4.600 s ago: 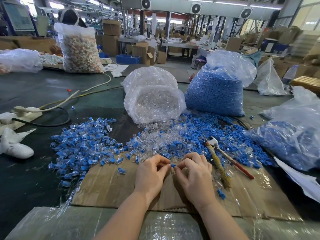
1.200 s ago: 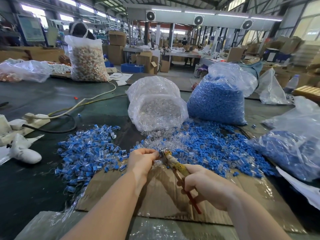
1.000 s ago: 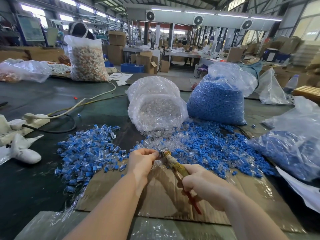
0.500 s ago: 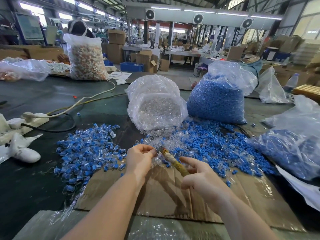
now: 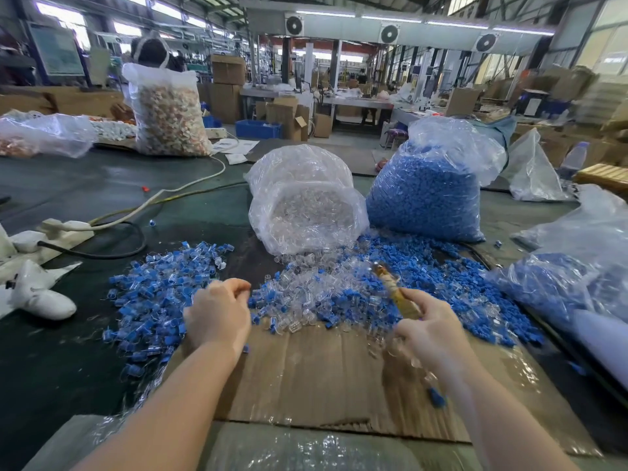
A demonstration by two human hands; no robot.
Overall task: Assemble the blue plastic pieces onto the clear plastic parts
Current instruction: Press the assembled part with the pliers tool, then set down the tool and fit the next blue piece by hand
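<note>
The left hand (image 5: 217,317) floats over the edge of the pile of put-together pieces (image 5: 159,300), with its fingers curled in. Whether it holds a small piece cannot be told. The right hand (image 5: 430,329) grips a tool with a yellow wrapped handle (image 5: 396,294), and the tool's tip points at the heap of clear parts (image 5: 316,287). Loose blue pieces (image 5: 438,277) lie just behind and to the right of that heap. Both hands are above a flat sheet of cardboard (image 5: 323,375). 2 big bags stand behind: 1 of clear parts (image 5: 306,202), 1 of blue pieces (image 5: 428,188).
</note>
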